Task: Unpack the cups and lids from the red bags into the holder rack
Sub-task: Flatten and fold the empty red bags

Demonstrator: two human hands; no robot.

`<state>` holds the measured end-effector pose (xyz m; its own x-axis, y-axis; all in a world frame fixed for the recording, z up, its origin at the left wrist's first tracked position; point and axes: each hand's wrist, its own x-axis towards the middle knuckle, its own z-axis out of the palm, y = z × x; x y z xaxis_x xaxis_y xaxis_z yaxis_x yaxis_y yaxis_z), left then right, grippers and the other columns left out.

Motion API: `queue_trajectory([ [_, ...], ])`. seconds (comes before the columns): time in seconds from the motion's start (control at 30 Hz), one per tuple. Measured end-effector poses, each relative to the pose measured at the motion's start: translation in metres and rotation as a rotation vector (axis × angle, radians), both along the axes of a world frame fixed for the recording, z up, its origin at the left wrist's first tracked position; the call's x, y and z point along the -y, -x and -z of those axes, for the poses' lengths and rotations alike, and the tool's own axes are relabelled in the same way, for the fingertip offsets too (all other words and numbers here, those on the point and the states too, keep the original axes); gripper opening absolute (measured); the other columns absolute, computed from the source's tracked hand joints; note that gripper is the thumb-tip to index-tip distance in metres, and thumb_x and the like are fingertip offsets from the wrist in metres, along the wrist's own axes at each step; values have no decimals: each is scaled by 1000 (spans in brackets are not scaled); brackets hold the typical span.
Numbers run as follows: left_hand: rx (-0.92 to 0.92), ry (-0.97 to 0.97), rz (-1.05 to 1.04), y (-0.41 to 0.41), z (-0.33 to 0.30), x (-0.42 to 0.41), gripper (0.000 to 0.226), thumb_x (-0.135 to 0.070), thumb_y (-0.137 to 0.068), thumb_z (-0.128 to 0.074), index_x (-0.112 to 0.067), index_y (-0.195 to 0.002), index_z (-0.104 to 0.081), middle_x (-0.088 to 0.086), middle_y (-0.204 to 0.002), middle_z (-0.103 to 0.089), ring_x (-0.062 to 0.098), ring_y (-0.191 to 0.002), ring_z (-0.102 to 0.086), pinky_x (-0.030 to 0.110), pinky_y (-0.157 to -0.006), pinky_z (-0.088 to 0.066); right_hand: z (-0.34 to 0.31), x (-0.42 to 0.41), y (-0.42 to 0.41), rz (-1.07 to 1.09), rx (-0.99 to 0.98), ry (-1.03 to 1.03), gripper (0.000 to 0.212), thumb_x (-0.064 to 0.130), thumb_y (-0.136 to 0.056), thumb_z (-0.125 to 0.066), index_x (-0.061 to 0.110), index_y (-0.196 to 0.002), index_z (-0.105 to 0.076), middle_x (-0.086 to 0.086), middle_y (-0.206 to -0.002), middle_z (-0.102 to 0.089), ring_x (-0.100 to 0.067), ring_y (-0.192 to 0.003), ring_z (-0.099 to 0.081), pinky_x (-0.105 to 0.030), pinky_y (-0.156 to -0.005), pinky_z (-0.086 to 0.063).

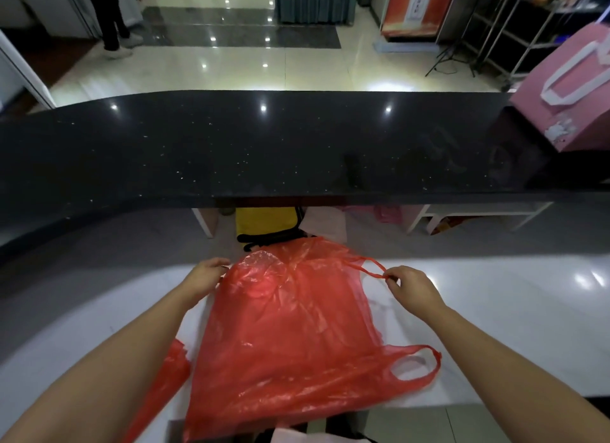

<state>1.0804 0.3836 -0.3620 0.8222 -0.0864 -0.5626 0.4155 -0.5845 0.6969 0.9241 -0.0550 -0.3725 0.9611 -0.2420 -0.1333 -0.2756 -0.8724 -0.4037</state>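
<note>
A large red plastic bag [290, 337] lies on the white counter [495, 327] in front of me, its mouth toward the far edge. Clear crinkled plastic [260, 264] shows through the bag near its top left; what it wraps is hidden. My left hand [206, 274] grips the bag's left top edge. My right hand [412, 287] pinches the thin stretched handle [373, 271] at the bag's right top. A second handle loop [412, 366] lies loose at the lower right. Part of another red bag [171, 370] shows under my left forearm. No holder rack is in view.
A black raised countertop [264, 152] runs across beyond the white counter. A pink paper bag [567, 105] with white handles stands on its right end. Under the ledge sits a yellow and black item [267, 224]. A person [112, 16] stands on the far tiled floor.
</note>
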Motion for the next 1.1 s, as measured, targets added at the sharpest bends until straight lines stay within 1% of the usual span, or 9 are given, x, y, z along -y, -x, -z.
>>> queue_trajectory([
  [0.07, -149, 112, -50, 2, 1, -7, 36, -10, -97, -53, -19, -131, -61, 9, -109, -70, 23, -92, -63, 33, -79, -48, 2, -1, 1, 7, -12, -8, 19, 17, -97, -59, 19, -104, -76, 3, -94, -70, -13, -80, -57, -21, -66, -40],
  [0.23, -221, 154, 29, 6, 13, -14, 41, -8, -87, -66, -33, -119, -65, 7, -108, -71, 22, -90, -62, 36, -85, -49, 4, 0, 3, 28, -40, -12, 20, 18, -97, -58, 21, -105, -76, 5, -94, -70, -12, -80, -57, -19, -66, -39],
  [0.43, -50, 111, -55, 10, 28, -17, 16, -5, -88, -72, -10, -104, -73, 8, -83, -73, 16, -66, -65, 24, -59, -51, 6, 1, 4, 51, -34, -26, 20, 15, -96, -58, 19, -105, -76, 4, -95, -70, -12, -82, -58, -24, -70, -42],
  [0.6, 61, 57, -240, 6, 27, -31, 11, 4, -90, -66, -3, -99, -69, 15, -68, -64, 15, -44, -58, 20, -42, -47, 9, 17, 8, 175, -30, 9, 18, 13, -97, -57, 14, -98, -75, -3, -93, -72, -26, -88, -64, -33, -73, -48],
  [0.73, 65, 16, -301, 5, 27, -49, 22, 10, -88, -61, -2, -105, -69, 16, -75, -67, 26, -61, -60, 32, -60, -53, 14, 30, 11, 287, -35, 10, 20, 11, -97, -56, 12, -100, -75, -7, -95, -74, -29, -86, -64, -31, -72, -45],
  [0.8, -36, 96, -245, 7, 25, -53, 28, 13, -88, -56, -3, -107, -69, 15, -78, -70, 26, -65, -63, 28, -55, -56, 14, 30, 9, 289, -29, -11, 20, 11, -97, -56, 13, -101, -75, -7, -96, -74, -28, -87, -64, -32, -73, -47],
  [0.83, -92, 125, -220, 7, 24, -53, 26, 9, -89, -56, -4, -106, -71, 13, -78, -71, 25, -67, -63, 27, -54, -55, 14, 29, 8, 285, -20, -22, 20, 11, -96, -57, 13, -102, -75, -6, -98, -74, -28, -89, -65, -32, -75, -48],
  [0.93, -196, 137, -180, 8, 22, -50, 23, -25, -94, -56, -12, -100, -74, 7, -87, -69, 23, -83, -58, 35, -73, -45, 14, 27, 6, 261, -6, -36, 20, 10, -96, -59, 13, -104, -76, -5, -100, -75, -27, -93, -66, -30, -78, -47],
  [1.1, -150, 112, -127, 2, 18, -43, 33, -45, -92, -56, -19, -95, -75, 0, -83, -72, 21, -82, -62, 37, -76, -43, 15, 24, 2, 253, -19, -59, 21, 11, -96, -58, 15, -104, -76, -4, -100, -74, -25, -91, -65, -28, -76, -44],
])
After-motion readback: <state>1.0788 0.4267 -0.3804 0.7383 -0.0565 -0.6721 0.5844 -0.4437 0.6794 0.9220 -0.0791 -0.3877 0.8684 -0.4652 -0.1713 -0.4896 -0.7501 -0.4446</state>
